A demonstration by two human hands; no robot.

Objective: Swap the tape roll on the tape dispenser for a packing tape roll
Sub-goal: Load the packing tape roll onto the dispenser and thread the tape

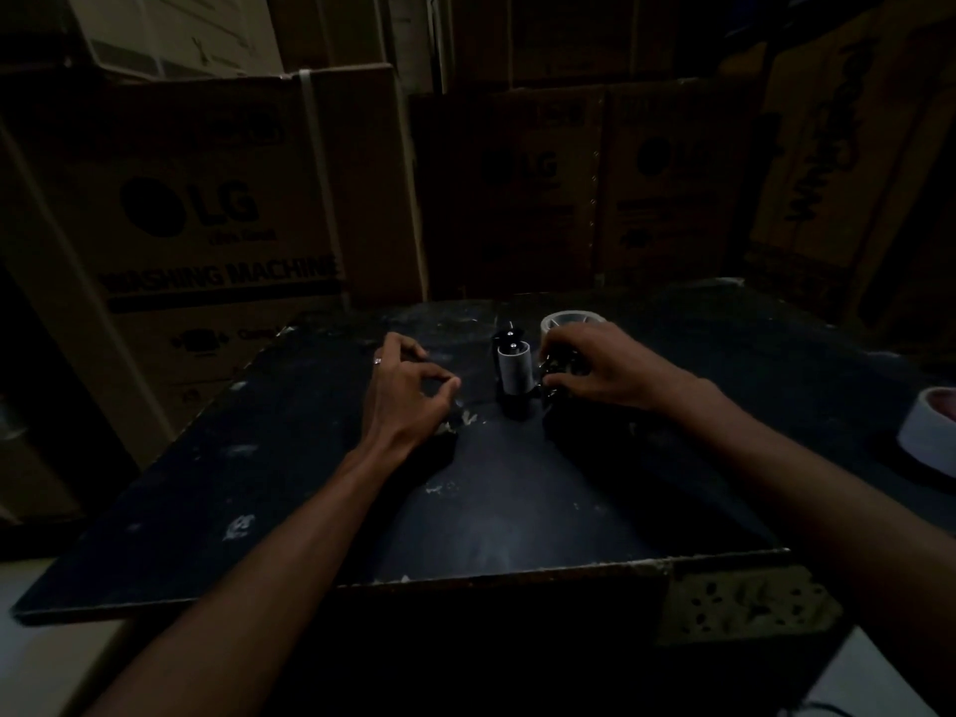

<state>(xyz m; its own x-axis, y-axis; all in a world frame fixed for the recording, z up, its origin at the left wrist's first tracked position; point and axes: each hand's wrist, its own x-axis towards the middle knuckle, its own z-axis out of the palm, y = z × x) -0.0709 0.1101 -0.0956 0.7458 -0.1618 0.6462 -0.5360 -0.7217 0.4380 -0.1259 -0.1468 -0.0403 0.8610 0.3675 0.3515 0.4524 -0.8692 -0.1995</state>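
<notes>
The scene is dim. A black tape dispenser with a pale grey roller stands upright in the middle of the dark table. My right hand grips its right side, fingers curled round the dark frame. Just behind that hand lies a pale tape roll flat on the table. Another white tape roll lies at the right edge of the view. My left hand hovers left of the dispenser, fingers loosely curled, holding nothing; a ring shows on one finger.
Large cardboard appliance boxes stack close behind the table and to its left and right. The table's front edge is chipped, with a worn pale corner at the front right.
</notes>
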